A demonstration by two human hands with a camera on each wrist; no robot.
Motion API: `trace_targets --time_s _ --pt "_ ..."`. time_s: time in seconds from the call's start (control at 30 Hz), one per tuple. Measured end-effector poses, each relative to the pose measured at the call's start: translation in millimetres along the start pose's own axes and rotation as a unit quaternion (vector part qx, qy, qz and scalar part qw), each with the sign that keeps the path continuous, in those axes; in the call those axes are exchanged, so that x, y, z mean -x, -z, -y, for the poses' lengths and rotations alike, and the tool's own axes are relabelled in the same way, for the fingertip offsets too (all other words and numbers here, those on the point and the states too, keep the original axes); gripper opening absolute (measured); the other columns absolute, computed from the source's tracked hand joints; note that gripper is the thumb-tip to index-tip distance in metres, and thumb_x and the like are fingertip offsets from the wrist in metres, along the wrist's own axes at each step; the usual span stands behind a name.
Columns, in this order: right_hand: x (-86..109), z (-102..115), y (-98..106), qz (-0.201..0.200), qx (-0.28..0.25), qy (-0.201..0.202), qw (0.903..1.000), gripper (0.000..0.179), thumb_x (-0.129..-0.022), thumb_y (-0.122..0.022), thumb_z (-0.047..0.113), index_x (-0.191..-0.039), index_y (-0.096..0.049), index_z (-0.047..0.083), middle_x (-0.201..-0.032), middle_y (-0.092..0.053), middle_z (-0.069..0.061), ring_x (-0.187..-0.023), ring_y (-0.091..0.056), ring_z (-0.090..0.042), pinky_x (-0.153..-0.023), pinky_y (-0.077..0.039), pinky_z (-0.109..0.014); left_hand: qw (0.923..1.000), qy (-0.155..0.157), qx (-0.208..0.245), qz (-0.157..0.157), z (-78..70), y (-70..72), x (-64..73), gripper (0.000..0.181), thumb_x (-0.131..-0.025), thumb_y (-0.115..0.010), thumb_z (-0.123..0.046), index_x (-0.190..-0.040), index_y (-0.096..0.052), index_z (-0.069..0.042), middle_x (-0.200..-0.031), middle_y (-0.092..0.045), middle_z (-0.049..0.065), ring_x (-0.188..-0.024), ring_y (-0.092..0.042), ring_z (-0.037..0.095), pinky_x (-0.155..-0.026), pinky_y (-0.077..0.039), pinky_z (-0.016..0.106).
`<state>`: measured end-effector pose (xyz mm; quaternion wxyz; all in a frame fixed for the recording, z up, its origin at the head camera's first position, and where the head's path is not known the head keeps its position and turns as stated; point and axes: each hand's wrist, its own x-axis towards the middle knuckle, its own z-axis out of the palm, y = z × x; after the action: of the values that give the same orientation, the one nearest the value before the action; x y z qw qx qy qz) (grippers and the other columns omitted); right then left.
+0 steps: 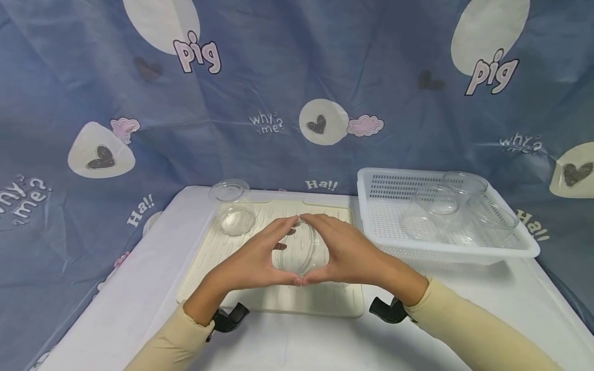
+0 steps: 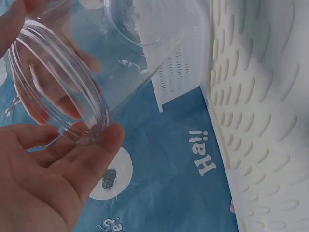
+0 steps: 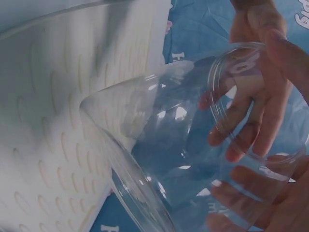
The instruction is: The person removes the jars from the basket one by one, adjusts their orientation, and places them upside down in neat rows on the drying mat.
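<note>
Above a cream ridged mat (image 1: 306,304), I hold a clear plastic jar (image 1: 299,250) between both hands. My left hand (image 1: 250,260) curves round the ringed end from the left, its fingertips touching the edge in the left wrist view. From the other side my right hand (image 1: 355,255) curves its fingers and thumb round the jar. Thumbs and index fingers nearly meet in the head view. The jar lies tilted, its body (image 3: 164,130) pointing away from me over the mat. Whether the ringed end carries a lid I cannot tell.
Another clear container (image 1: 237,221) stands upright at the mat's back left corner. A white slotted basket (image 1: 385,232) at the back right holds several clear containers (image 1: 436,201). A white cloth (image 1: 116,299) covers the table, and a blue printed curtain (image 1: 260,77) hangs behind.
</note>
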<state>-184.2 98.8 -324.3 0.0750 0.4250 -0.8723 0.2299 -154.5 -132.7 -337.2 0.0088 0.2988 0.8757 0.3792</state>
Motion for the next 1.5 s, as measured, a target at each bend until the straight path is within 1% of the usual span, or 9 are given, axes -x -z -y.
trace_targets --time_s 0.2,0.33,0.43,0.53,0.6,0.8,1.03,1.3,1.5 --pt "1.8 2.5 -1.8 0.013 -0.001 -0.009 0.9999 0.108 -0.067 -0.087 0.056 -0.152 -0.035 0.013 -0.146 -0.053 -0.005 -0.134 -0.054 -0.023 -0.107 -0.050 -0.047 0.9999 0.003 0.015 0.004 1.0 1.0 1.7 0.104 -0.074 -0.088 -0.032 -0.157 -0.027 -0.019 -0.153 -0.041 0.000 -0.138 -0.047 0.023 -0.104 -0.054 0.035" --pt "5.2 1.7 -4.1 0.040 -0.011 -0.016 0.9990 0.114 -0.069 -0.086 0.053 -0.156 -0.027 0.011 -0.150 -0.049 -0.009 -0.137 -0.051 -0.027 -0.110 -0.047 -0.049 0.9990 0.012 0.042 0.005 5.7 0.8 4.8 0.100 -0.075 -0.087 -0.026 -0.156 -0.029 -0.016 -0.151 -0.042 0.000 -0.138 -0.047 0.025 -0.105 -0.053 0.036" --pt "8.0 -0.9 -7.8 0.047 -0.018 -0.020 0.9985 0.118 -0.068 -0.087 0.052 -0.157 -0.023 0.010 -0.151 -0.048 -0.012 -0.138 -0.049 -0.028 -0.111 -0.046 -0.050 0.9985 0.018 0.050 0.008 8.9 1.9 7.6 0.099 -0.076 -0.086 -0.024 -0.156 -0.028 -0.016 -0.151 -0.042 0.000 -0.139 -0.046 0.024 -0.107 -0.052 0.037" --pt "9.5 -2.9 -11.9 0.037 -0.016 -0.023 0.9989 0.117 -0.066 -0.088 0.054 -0.156 -0.026 0.008 -0.149 -0.049 -0.012 -0.137 -0.051 -0.028 -0.111 -0.047 -0.048 0.9990 0.018 0.038 0.015 8.7 3.3 8.3 0.101 -0.077 -0.085 -0.026 -0.158 -0.024 -0.016 -0.154 -0.039 0.001 -0.140 -0.044 0.022 -0.106 -0.052 0.038" --pt "9.6 -3.2 -14.0 0.025 -0.003 -0.021 0.9995 0.116 -0.065 -0.088 0.055 -0.154 -0.029 0.008 -0.148 -0.051 -0.011 -0.135 -0.052 -0.027 -0.110 -0.048 -0.048 0.9995 0.018 0.018 0.017 6.2 3.1 7.1 0.103 -0.078 -0.084 -0.031 -0.159 -0.021 -0.017 -0.156 -0.037 0.000 -0.140 -0.043 0.019 -0.104 -0.052 0.037" --pt "11.4 -1.6 -17.4 -0.006 0.032 -0.013 0.9994 0.116 -0.062 -0.088 0.058 -0.152 -0.033 0.010 -0.142 -0.056 -0.008 -0.130 -0.057 -0.024 -0.104 -0.052 -0.046 0.9992 0.030 -0.025 -0.007 -3.4 -1.5 4.1 0.099 -0.079 -0.082 -0.042 -0.157 -0.026 -0.019 -0.155 -0.038 -0.001 -0.137 -0.047 0.016 -0.097 -0.055 0.034" --pt "16.1 -1.4 -20.5 -0.019 0.043 -0.002 0.9989 0.116 -0.062 -0.089 0.058 -0.152 -0.034 0.009 -0.138 -0.059 -0.009 -0.128 -0.058 -0.025 -0.102 -0.053 -0.048 0.9991 0.026 -0.025 -0.024 -5.8 -5.9 4.9 0.091 -0.079 -0.081 -0.039 -0.153 -0.032 -0.019 -0.150 -0.044 -0.001 -0.134 -0.050 0.018 -0.095 -0.057 0.036" --pt "15.1 -1.7 -22.8 -0.029 0.030 -0.002 0.9991 0.117 -0.062 -0.088 0.058 -0.155 -0.029 0.017 -0.142 -0.056 -0.005 -0.131 -0.055 -0.022 -0.102 -0.051 -0.049 0.9988 -0.018 -0.024 -0.038 -0.1 -5.7 7.0 0.086 -0.083 -0.078 -0.041 -0.154 -0.031 -0.029 -0.150 -0.044 -0.002 -0.133 -0.050 0.019 -0.092 -0.059 0.040" --pt "15.0 0.8 -21.9 -0.022 0.028 -0.010 0.9993 0.117 -0.063 -0.087 0.060 -0.155 -0.029 0.017 -0.145 -0.054 -0.005 -0.133 -0.054 -0.022 -0.104 -0.050 -0.050 0.9989 -0.014 -0.007 -0.045 0.6 -2.8 11.3 0.083 -0.083 -0.080 -0.035 -0.152 -0.035 -0.026 -0.149 -0.045 -0.001 -0.133 -0.050 0.020 -0.093 -0.059 0.036"
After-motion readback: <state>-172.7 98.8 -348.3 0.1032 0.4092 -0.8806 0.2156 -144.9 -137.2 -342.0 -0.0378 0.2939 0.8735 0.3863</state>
